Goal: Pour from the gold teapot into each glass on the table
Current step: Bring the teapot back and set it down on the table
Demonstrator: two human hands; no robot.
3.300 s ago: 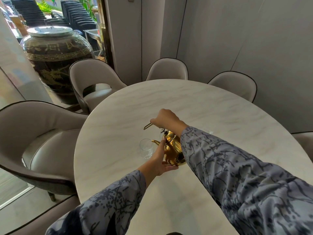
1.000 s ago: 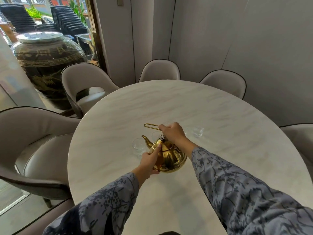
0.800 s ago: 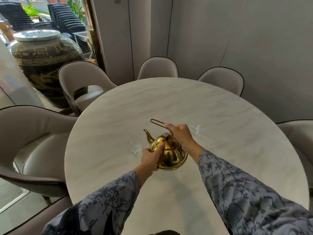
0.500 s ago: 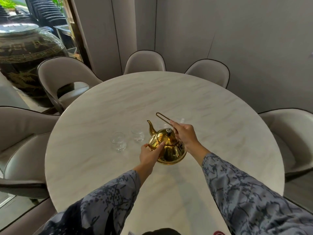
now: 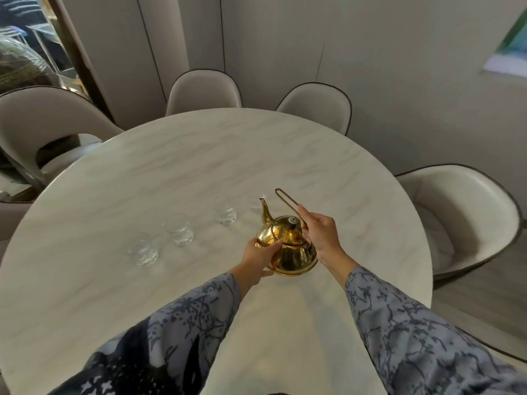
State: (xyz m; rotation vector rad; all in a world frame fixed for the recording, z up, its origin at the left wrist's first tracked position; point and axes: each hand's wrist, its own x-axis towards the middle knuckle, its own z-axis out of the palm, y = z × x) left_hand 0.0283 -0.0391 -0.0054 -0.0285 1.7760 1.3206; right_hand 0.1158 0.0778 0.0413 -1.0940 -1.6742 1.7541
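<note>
The gold teapot stands upright on the round marble table, its spout pointing away from me. My right hand grips the thin wire handle, which sticks up and back. My left hand is pressed against the pot's left side. Several small clear glasses form a row to the left: one, a second, a third. A faint further glass sits just left of the spout tip.
Beige upholstered chairs ring the table: two at the far side, one at the right, one at the left. A large dark jar sits behind glass at far left.
My view has swung to the right, so the glasses now lie further left. The teapot has moved right along the row, and both hands have stayed on it.
</note>
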